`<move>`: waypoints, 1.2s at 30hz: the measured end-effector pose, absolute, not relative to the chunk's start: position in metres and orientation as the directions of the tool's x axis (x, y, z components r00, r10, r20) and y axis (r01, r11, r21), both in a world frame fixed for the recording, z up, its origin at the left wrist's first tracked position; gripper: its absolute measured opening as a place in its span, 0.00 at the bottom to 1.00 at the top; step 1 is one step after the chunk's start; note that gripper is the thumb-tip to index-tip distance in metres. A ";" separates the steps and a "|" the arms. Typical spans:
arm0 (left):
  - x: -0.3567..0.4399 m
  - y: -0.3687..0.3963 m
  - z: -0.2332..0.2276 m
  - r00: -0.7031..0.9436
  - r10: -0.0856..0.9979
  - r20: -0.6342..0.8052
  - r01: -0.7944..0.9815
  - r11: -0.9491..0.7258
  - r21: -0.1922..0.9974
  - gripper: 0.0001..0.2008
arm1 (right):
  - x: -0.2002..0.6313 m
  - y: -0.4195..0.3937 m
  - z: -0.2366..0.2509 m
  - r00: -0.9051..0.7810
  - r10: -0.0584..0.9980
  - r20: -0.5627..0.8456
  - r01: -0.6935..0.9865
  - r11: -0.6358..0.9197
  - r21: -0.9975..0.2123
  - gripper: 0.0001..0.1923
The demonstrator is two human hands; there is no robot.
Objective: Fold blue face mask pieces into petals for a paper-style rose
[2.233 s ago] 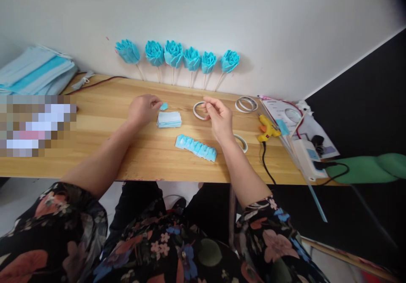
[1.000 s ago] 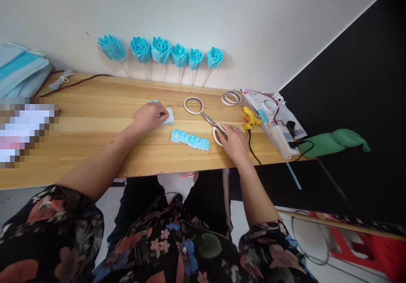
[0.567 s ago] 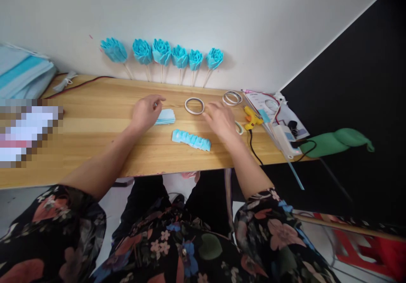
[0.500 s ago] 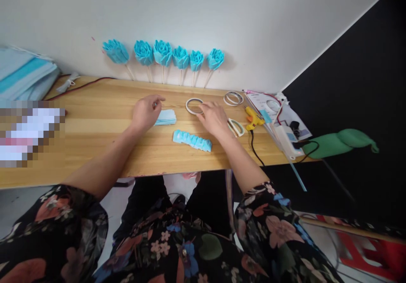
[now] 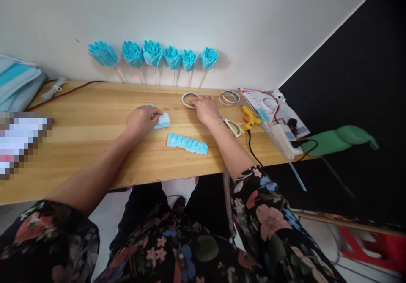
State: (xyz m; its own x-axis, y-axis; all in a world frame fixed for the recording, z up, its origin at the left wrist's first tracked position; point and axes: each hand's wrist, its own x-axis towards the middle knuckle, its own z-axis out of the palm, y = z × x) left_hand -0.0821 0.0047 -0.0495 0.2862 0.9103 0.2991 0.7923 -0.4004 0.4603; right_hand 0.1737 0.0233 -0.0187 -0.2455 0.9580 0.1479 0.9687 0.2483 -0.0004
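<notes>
My left hand (image 5: 141, 120) rests on the wooden table (image 5: 95, 147), its curled fingertips gripping the left edge of a small stack of light blue squares (image 5: 162, 122). My right hand (image 5: 205, 108) lies farther back, fingers closed over the right side of a white tape roll (image 5: 186, 100). White-handled scissors (image 5: 232, 126) lie just right of that wrist. A pleated blue strip (image 5: 187, 144) lies flat between my forearms, touched by neither hand.
Several blue paper roses on sticks (image 5: 152, 54) lean against the wall. More tape rings (image 5: 229, 97), a yellow glue gun (image 5: 250, 117) with its cord, and papers sit at the right end. Blue face masks (image 5: 14, 84) are piled far left.
My right hand has left the scissors by the table's right side and moved back and left onto the tape roll. My left hand has stayed at the blue stack.
</notes>
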 end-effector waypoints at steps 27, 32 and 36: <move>-0.078 -0.003 -0.035 0.158 0.926 0.343 0.720 -0.346 0.602 0.15 | 0.147 -0.003 -0.027 -0.448 0.865 0.225 0.805 0.500 -0.319 0.18; -0.079 -0.003 -0.037 0.168 0.949 0.268 0.751 -0.299 0.588 0.17 | 0.134 -0.001 -0.025 -0.464 0.866 0.186 0.802 0.500 -0.328 0.17; -0.080 -0.002 -0.040 0.222 0.944 0.245 0.765 -0.324 0.556 0.18 | 0.125 0.010 -0.020 -0.484 0.869 0.098 0.798 0.485 -0.357 0.17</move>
